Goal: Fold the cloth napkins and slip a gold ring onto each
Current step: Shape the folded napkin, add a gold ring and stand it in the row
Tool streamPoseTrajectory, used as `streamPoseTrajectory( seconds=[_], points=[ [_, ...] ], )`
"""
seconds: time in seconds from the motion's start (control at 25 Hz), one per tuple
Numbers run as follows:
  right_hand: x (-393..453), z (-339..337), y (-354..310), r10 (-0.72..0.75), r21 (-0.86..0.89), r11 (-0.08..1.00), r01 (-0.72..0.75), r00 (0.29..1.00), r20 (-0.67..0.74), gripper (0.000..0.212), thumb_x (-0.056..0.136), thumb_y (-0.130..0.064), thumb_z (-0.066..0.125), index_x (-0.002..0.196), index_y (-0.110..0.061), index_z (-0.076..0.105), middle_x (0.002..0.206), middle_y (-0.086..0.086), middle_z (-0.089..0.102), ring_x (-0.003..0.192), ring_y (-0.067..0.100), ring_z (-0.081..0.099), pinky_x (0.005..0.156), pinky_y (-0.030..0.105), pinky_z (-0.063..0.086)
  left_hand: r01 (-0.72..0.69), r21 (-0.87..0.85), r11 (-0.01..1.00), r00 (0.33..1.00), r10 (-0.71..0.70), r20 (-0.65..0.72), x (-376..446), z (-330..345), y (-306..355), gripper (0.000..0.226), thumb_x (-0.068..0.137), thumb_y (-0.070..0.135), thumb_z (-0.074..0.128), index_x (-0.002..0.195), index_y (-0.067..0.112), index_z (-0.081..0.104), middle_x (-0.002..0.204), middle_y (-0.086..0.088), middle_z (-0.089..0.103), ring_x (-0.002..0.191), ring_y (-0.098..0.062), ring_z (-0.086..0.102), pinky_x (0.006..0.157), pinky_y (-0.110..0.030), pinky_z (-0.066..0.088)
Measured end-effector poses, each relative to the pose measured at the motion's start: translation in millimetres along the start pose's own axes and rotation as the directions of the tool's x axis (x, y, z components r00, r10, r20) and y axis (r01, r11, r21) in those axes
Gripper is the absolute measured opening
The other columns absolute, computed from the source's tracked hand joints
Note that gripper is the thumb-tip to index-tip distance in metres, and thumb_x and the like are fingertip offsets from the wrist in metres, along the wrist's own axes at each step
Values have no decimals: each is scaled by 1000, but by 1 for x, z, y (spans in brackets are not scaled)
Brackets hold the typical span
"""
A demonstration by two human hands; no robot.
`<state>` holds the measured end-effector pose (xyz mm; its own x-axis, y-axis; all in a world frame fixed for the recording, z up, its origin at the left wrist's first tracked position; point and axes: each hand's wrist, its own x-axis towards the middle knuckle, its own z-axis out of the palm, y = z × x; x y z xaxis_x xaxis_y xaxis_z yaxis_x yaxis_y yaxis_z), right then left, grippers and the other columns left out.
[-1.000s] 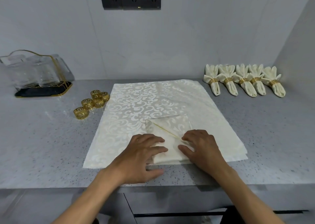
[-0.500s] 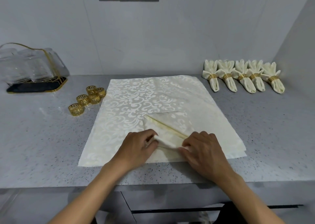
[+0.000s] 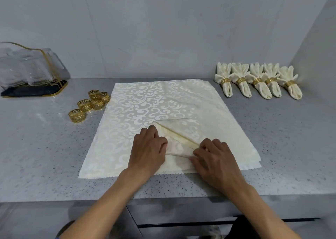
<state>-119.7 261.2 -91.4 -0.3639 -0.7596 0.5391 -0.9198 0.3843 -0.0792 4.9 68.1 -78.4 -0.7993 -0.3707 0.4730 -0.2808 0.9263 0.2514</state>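
A cream damask napkin (image 3: 179,129), partly folded into a small square with a diagonal pleat, lies on top of a stack of flat cream napkins (image 3: 154,100) on the grey counter. My left hand (image 3: 148,152) has its fingers curled round the left edge of the fold. My right hand (image 3: 217,159) pinches the pleat's lower right end with bent fingers. Several loose gold rings (image 3: 91,102) sit left of the stack. Several finished napkins with gold rings (image 3: 258,80) lie in a row at the back right.
A clear rack with gold trim on a black tray (image 3: 31,75) stands at the back left. The back wall and a right side wall (image 3: 314,48) close in the counter. The counter's front edge (image 3: 163,198) runs just below the stack.
My left hand went from lying flat on the fold to curling round its left edge and moved up a little. My right hand stayed on the pleat's lower end.
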Motion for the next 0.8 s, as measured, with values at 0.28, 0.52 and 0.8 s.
streamPoseTrajectory(
  seconds=[0.28, 0.52, 0.8],
  points=[
    [22, -15, -33, -17, -173, 985, 24, 999, 40, 11, 75, -22, 60, 65, -18, 59, 58, 0, 56, 61, 25, 50, 69, 40, 31, -111, 147, 983, 953, 63, 296, 25, -20, 3, 30, 92, 21, 46, 64, 15, 54, 68, 4, 40, 73, -20, 39, 65, -33, 23],
    [18, 2, -143, 135, 280, 948, -151, 988, 73, 13, 86, -27, 55, 95, -21, 64, 64, -9, 63, 61, 16, 53, 65, 35, 42, 3, -88, 996, 772, 53, 633, 50, -40, -18, 28, 95, 29, 52, 76, 11, 60, 77, -7, 69, 68, -19, 61, 67, -36, 50],
    [-5, -30, 2, -213, 198, 966, 166, 947, 242, 48, 64, -21, 45, 105, -27, 68, 114, -10, 65, 99, 18, 60, 76, 35, 47, 110, 99, 989, 908, -141, 394, -15, -14, 20, 61, 97, 60, 35, 143, 19, 39, 122, -3, 59, 106, -23, 56, 88, -36, 46]
  ],
)
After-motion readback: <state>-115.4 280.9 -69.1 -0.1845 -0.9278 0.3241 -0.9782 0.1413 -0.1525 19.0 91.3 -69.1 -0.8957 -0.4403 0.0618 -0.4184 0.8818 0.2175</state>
